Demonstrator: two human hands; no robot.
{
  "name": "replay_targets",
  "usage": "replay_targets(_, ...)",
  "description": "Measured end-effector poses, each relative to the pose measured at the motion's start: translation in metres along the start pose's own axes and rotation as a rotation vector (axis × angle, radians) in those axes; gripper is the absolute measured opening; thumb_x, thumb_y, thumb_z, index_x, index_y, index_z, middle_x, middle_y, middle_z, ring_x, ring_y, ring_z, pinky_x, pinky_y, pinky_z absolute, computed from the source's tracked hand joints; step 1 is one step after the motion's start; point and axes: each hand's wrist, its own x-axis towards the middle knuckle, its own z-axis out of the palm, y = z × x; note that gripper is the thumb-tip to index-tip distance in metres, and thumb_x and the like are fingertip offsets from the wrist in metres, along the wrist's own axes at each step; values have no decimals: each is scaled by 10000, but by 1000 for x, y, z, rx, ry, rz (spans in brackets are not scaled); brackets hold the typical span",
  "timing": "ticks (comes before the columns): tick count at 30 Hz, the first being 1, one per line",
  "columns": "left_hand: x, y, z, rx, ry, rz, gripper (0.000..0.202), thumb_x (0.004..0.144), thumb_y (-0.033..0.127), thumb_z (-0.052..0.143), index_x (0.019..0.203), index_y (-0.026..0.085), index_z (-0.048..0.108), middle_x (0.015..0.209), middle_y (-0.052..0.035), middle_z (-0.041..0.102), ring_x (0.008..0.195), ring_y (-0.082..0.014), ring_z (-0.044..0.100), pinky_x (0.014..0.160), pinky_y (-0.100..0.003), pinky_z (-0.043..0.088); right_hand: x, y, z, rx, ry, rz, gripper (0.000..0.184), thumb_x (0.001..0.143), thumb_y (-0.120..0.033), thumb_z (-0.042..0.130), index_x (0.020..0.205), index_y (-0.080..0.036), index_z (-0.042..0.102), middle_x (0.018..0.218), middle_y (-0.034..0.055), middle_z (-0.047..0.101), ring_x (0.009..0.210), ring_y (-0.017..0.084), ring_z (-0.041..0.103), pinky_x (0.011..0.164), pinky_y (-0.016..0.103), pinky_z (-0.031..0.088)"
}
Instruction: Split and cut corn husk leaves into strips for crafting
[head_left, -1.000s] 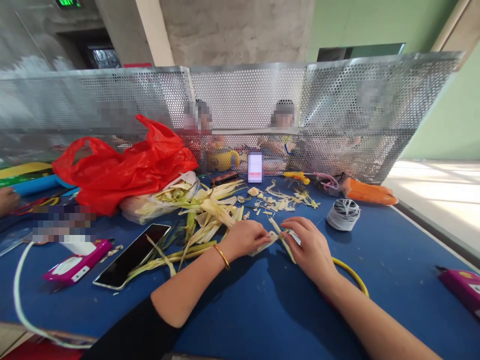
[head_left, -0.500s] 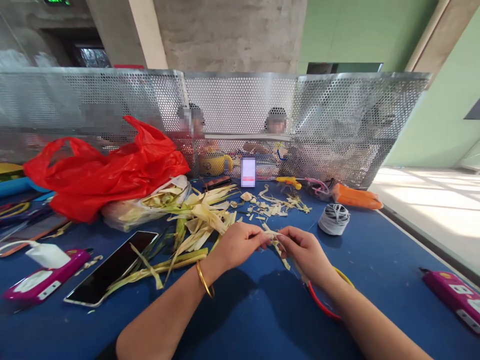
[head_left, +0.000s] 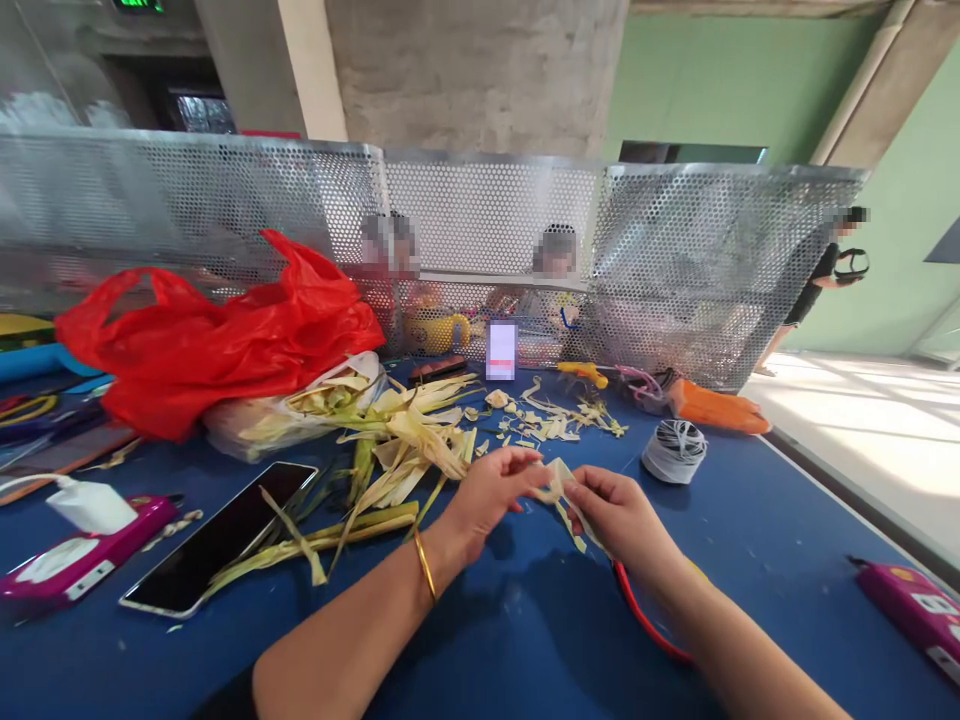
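Observation:
Both my hands meet over the blue table (head_left: 525, 640), just above its surface. My left hand (head_left: 491, 490), with a gold bangle (head_left: 424, 565) on the wrist, pinches one end of a pale leaf strip (head_left: 559, 485). My right hand (head_left: 615, 515) pinches the other end, and the strip hangs down between the fingers. A heap of pale green and yellow leaves (head_left: 390, 440) lies just left of my hands. A red cord (head_left: 649, 625) runs under my right wrist.
A red plastic bag (head_left: 217, 340) and a clear bag of leaves (head_left: 292, 410) sit at the left. A black phone (head_left: 221, 535), a pink device (head_left: 71, 560), a spool of thread (head_left: 675, 450), leaf scraps (head_left: 555, 415) and another pink device (head_left: 911, 605) lie around. A perforated metal screen (head_left: 675, 250) closes the far edge; people sit behind it.
My hands have lifted the strip off the table and drawn slightly closer to me. The camera has swung a little; a person now shows at the far right.

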Motion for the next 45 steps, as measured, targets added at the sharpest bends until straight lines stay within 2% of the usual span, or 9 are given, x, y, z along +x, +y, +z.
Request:
replay_targets(3, -4, -5, 12, 16, -115, 74, 533, 604, 344, 785, 1071, 146, 620, 915, -53, 682, 849, -175, 612, 707, -251, 458, 0, 7, 2, -108, 11, -29, 383, 741, -534, 619, 600, -194, 514, 483, -42, 503, 429, 96, 452, 451, 216, 330)
replay_targets(6, -6, -7, 14, 172, -62, 188, 575, 581, 334, 802, 1098, 160, 619, 970, -60, 683, 908, -203, 604, 738, -275, 468, -2, 12, 1, -330, 37, -140, 297, 819, -417, 543, 622, -196, 515, 517, -38, 508, 472, 104, 467, 473, 210, 328)
replay_targets(10, -3, -8, 10, 352, -7, 214, 300, 669, 387, 732, 853, 154, 689, 851, -57, 704, 798, -196, 619, 721, -286, 466, -5, 9, -1, -635, 59, -261, 225, 836, -316, 503, 651, -195, 543, 544, -31, 503, 521, 111, 428, 492, 214, 277)
replay_targets(15, -3, -9, 7, 421, -17, 219, 231, 737, 396, 653, 781, 175, 702, 770, -31, 701, 723, -177, 614, 662, -264, 454, -7, 3, -2, -783, 87, -304, 229, 847, -346, 526, 674, -200, 560, 569, -26, 527, 544, 117, 424, 517, 225, 261)
replay_targets(19, -3, -9, 4, 515, -73, 190, 261, 723, 440, 658, 751, 187, 714, 691, -11, 685, 666, -167, 601, 622, -253, 429, -6, 3, -5, -705, 33, -262, 117, 816, -304, 563, 747, -209, 569, 571, -43, 538, 536, 115, 440, 516, 221, 281)
replay_targets(22, -1, -6, 0, 403, -109, 157, 255, 743, 410, 626, 681, 173, 693, 643, -13, 671, 628, -151, 593, 628, -251, 434, -2, 1, -14, -524, -8, -231, 162, 809, -351, 578, 747, -202, 584, 581, -42, 537, 536, 112, 448, 510, 221, 305)
replay_targets(30, 5, -2, -6, 106, -79, -119, 248, 692, 387, 680, 743, 145, 658, 692, -45, 701, 533, -107, 568, 501, -216, 351, 7, -5, -26, -6, 226, -109, 286, 662, -444, 710, 688, -164, 657, 555, -13, 580, 529, 121, 500, 537, 249, 382)
replay_targets(36, 7, -3, -10, 140, -61, -95, 251, 668, 393, 702, 693, 149, 648, 626, -27, 672, 530, -106, 545, 523, -223, 367, 5, -8, -22, 201, 309, -87, 335, 575, -454, 788, 662, -152, 673, 585, -5, 608, 494, 93, 485, 522, 241, 411)
replay_targets(45, 8, 0, -15, 268, -30, 36, 233, 684, 393, 653, 640, 165, 629, 573, 2, 621, 552, -120, 530, 608, -251, 418, 5, -10, -26, 234, 397, -114, 333, 568, -450, 794, 688, -154, 701, 633, 7, 636, 526, 106, 522, 547, 258, 451)
